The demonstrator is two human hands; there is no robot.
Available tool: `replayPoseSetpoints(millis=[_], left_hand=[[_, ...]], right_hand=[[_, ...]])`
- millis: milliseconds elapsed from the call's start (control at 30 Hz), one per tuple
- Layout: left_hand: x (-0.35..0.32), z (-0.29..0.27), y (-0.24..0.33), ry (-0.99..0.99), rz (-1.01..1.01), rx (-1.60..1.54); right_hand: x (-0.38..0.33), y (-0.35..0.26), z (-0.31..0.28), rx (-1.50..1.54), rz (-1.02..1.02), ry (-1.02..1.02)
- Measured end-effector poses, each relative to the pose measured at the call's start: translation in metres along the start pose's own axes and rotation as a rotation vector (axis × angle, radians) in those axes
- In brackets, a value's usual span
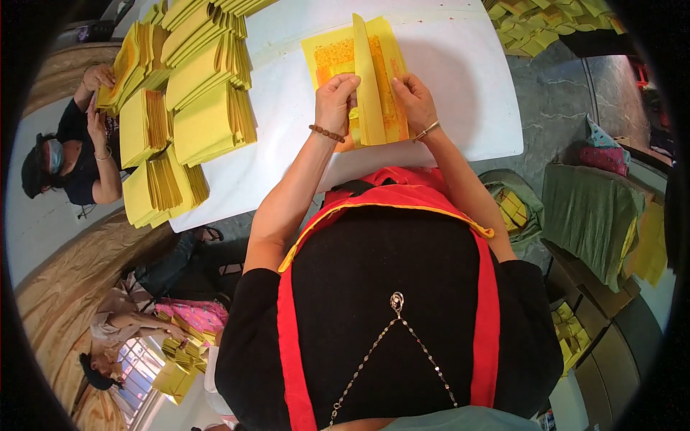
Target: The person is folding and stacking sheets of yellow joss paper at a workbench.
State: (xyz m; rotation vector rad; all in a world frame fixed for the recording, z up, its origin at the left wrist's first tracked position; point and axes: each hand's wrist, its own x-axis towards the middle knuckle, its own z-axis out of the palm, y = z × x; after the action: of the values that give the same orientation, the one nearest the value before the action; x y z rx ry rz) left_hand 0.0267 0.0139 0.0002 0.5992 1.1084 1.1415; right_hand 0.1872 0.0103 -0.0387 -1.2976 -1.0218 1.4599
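Several yellow paper sheets (394,54) with orange-printed patches lie before me near the table's front edge. A folded yellow flap (369,93) stands up along their middle. My left hand (336,105), with a beaded bracelet at the wrist, is closed on the flap's left side, thumb and fingers pinched on the paper. My right hand (416,105), with a bangle, pinches the right side of the same paper, thumb on top. The undersides of the sheets and some fingertips are hidden.
The white table (460,79) carries stacks of folded yellow paper (212,136) at the left. Across from those stacks, a person (79,147) handles similar paper; another person (118,323) works lower left. More yellow paper (553,21) is piled at upper right. Beside my right arm sits a green sack (528,188).
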Motion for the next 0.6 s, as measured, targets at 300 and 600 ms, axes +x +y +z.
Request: replayPoseSetpoints(millis=[300, 600], left_hand=[[-0.0015, -0.001, 0.0015, 0.015, -0.009, -0.007], [0.0006, -0.0032, -0.0022, 0.008, 0.006, -0.018]], right_hand=[[-0.0009, -0.001, -0.0009, 0.209, 0.039, 0.008], [0.002, 0.0023, -0.0031, 0.255, 0.032, -0.024]])
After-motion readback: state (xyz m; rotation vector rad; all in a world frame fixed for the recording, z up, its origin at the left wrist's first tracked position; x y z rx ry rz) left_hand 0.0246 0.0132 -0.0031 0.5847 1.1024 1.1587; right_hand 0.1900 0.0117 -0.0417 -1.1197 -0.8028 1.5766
